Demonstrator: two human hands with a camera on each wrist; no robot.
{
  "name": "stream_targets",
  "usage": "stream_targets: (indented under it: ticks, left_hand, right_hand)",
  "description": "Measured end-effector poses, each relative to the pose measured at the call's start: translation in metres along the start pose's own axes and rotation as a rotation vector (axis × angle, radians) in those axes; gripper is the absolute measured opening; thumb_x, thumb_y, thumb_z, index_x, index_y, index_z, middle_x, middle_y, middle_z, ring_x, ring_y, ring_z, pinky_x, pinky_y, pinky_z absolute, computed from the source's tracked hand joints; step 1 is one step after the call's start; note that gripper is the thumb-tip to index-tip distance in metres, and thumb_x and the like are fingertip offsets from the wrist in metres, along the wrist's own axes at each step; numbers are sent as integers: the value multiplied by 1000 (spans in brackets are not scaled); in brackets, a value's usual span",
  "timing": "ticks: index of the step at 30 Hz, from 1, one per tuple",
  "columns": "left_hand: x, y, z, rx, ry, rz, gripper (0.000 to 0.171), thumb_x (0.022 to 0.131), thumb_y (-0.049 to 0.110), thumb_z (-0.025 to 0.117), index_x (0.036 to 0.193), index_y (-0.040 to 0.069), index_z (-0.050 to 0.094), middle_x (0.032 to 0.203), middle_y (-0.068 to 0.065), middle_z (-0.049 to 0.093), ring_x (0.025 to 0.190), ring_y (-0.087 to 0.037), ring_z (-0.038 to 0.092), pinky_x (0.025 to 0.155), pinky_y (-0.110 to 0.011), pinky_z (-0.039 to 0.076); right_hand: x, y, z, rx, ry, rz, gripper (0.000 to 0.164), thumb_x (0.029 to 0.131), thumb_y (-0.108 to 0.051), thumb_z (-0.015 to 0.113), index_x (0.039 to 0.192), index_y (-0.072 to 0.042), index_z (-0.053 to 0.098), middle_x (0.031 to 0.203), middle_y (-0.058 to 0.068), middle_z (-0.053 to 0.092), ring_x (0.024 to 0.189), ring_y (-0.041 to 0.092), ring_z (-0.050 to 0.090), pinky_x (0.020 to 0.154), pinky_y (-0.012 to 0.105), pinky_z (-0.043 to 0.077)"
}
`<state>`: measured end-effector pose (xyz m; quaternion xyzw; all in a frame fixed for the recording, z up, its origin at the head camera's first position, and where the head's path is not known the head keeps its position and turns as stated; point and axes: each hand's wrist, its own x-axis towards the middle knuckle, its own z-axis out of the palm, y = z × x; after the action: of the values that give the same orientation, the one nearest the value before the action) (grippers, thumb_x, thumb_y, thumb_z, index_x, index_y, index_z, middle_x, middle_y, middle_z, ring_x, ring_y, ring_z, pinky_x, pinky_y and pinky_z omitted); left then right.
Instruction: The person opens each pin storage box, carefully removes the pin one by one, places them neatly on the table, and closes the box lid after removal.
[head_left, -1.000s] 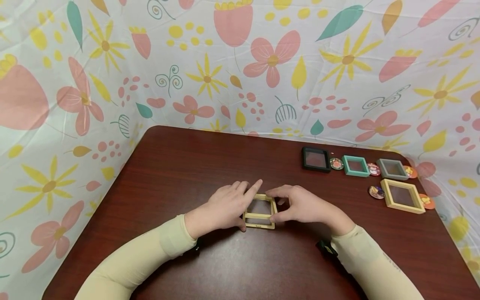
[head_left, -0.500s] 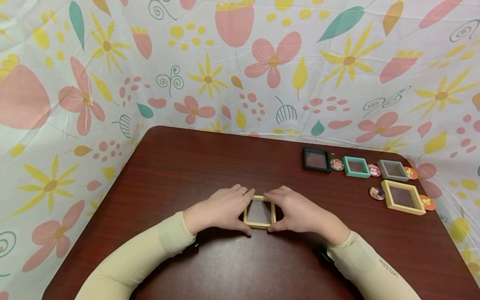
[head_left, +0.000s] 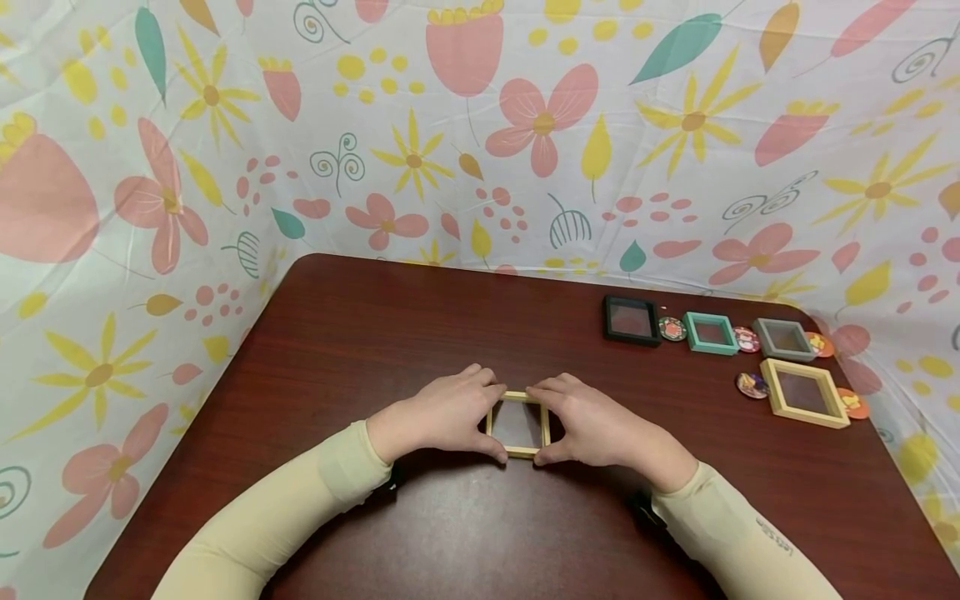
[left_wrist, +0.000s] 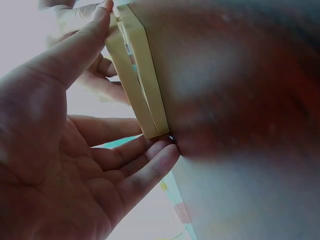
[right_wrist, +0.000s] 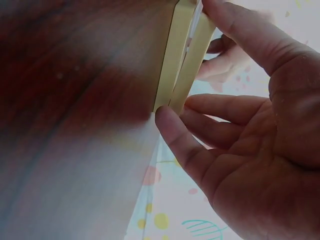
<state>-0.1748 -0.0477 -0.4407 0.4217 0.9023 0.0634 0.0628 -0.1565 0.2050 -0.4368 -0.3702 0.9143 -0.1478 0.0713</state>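
Note:
A pale yellow square display frame [head_left: 521, 452] with a clear middle lies flat on the table in the head view. It is two thin halves stacked: the lower half [left_wrist: 145, 65] against the table and the upper half [left_wrist: 126, 82] over it. A narrow gap runs between them, wider toward the thumbs. My left hand [head_left: 450, 414] holds the left side, thumb at the near corner and fingers at the far corner. My right hand [head_left: 603, 425] grips the right side likewise, with the upper half [right_wrist: 192, 60] between thumb and fingertips in the right wrist view.
At the back right of the table [head_left: 420, 325] stand a black frame [head_left: 632, 337], a teal frame [head_left: 712, 347], a grey frame [head_left: 786, 352] and a larger pale yellow frame [head_left: 808, 413]. Round patterned discs, such as a dark one [head_left: 672, 328], lie among them. Flowered cloth [head_left: 450, 192] hangs behind.
The upper half, offset over the lower one a second ago, now sits lined up on it. My left fingers came down to the far corner, and both thumbs moved to the near edge.

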Motion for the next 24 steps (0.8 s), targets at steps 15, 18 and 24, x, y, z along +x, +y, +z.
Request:
stream_targets:
  ticks: [15, 18, 24]
  left_hand:
    - [0, 1, 0, -25, -22, 0, 100, 71, 78, 67, 139, 6, 53, 124, -2, 52, 110, -14, 44, 78, -28, 47]
    - [1, 1, 0, -31, -25, -2, 100, 71, 78, 67, 139, 6, 53, 124, -2, 52, 111, -14, 44, 80, -27, 47]
    - [2, 3, 0, -10, -24, -18, 100, 69, 78, 70, 137, 7, 54, 123, -1, 52, 111, -14, 44, 79, -28, 47]
  right_hand:
    - [-1, -2, 2, 12, -10, 20, 92, 71, -56, 83, 140, -5, 51, 134, 4, 51, 122, 18, 43, 95, 37, 44]
    - [0, -2, 2, 8, -7, 18, 92, 70, -57, 83, 140, -5, 52, 134, 4, 52, 122, 18, 43, 95, 37, 44]
    - [0, -6, 2, -6, 12, 12, 91, 69, -53, 85, 138, -3, 53, 131, 4, 52, 119, 18, 44, 92, 36, 45]
